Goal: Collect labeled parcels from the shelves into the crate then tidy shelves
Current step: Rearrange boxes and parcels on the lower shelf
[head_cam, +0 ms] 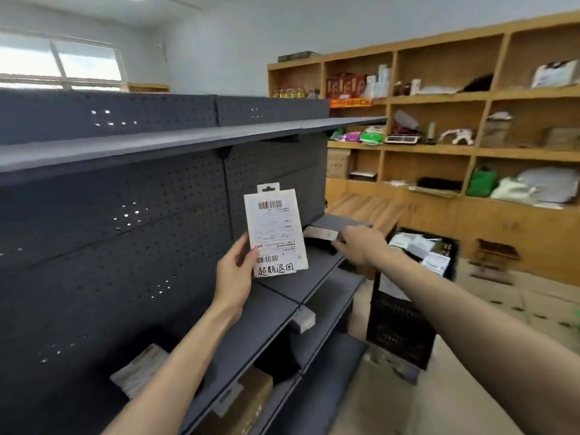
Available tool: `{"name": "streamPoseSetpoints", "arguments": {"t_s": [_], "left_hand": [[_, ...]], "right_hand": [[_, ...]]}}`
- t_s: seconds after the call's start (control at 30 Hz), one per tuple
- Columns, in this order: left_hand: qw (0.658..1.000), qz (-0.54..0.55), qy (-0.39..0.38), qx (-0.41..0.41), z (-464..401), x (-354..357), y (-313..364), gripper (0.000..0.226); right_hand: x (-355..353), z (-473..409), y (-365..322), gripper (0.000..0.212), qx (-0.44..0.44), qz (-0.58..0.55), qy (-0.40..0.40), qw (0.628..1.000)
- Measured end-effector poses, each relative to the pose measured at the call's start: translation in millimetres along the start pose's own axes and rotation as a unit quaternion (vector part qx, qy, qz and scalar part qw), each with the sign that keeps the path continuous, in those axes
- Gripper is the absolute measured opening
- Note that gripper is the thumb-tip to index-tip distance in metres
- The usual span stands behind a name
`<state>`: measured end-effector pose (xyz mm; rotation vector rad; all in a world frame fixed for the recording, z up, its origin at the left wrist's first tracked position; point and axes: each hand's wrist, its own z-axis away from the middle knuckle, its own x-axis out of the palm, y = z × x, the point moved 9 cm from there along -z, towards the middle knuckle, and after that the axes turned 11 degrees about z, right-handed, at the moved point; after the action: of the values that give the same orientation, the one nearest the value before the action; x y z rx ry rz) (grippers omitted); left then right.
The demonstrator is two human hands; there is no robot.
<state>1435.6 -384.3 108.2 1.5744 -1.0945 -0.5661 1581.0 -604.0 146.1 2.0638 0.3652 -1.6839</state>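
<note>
Head view — left hand (233, 271) gripping white parcel (275, 231) handwritten "超期退回", right hand (361, 244) pinching dark labeled parcel (320, 238).

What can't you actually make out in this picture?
- Head view: the right hand is motion-blurred, so its grasp on the dark parcel is unclear.
- Fine print on the white labeled parcel held by the left hand is too small.
- Black crate: the right forearm hides part of its contents.
</note>
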Motion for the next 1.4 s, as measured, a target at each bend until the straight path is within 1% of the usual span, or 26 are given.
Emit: {"name": "streamPoseSetpoints", "arguments": {"t_s": [0.1,0.23,0.33,0.43,0.57,0.7,0.9,1.03,1.17,1.4], "left_hand": [[0.998,0.015,-0.067,-0.009,-10.0,63.8,-13.3,0.041],[0.99,0.033,-0.137,-0.016,-17.2,142.0,-28.5,0.046],[0.983,0.041,-0.179,-0.025,-20.4,194.5,-36.8,0.049],[0.977,0.049,-0.207,-0.023,-29.9,236.8,-46.3,0.05],[0.971,0.055,-0.228,-0.04,-56.9,281.3,-63.0,0.052],[0.971,0.052,-0.233,-0.005,-96.6,317.5,-58.6,0.047],[0.971,0.047,-0.233,0.004,-152.2,372.9,-86.1,0.047],[0.968,0.041,-0.247,-0.019,-177.2,401.8,-117.4,0.05],[0.964,0.038,-0.261,-0.021,-211.2,427.7,-140.4,0.049],[0.955,0.09,-0.277,-0.055,-284.8,475.6,-187.3,0.049]], "right_hand": [[3.3,24.1,66.3,0.036,0.08,0.021,-0.008,0.997],[4.7,52.3,142.5,0.041,0.158,0.034,-0.016,0.987],[11.2,62.4,192.7,0.038,0.201,0.037,-0.021,0.979],[19.6,63.2,233.1,0.041,0.232,0.047,-0.017,0.971],[30.7,43.1,279.6,0.038,0.255,0.038,-0.008,0.966],[40.1,7.4,319.3,0.042,0.251,0.041,0.008,0.967],[60.6,-42.7,365.2,0.046,0.252,0.068,0.013,0.965],[82.3,-70.7,389.7,0.044,0.255,0.072,0.0,0.964],[102.0,-106.1,415.7,0.042,0.262,0.074,-0.012,0.962],[123.4,-172.0,452.5,0.034,0.282,0.061,-0.024,0.957]]}}
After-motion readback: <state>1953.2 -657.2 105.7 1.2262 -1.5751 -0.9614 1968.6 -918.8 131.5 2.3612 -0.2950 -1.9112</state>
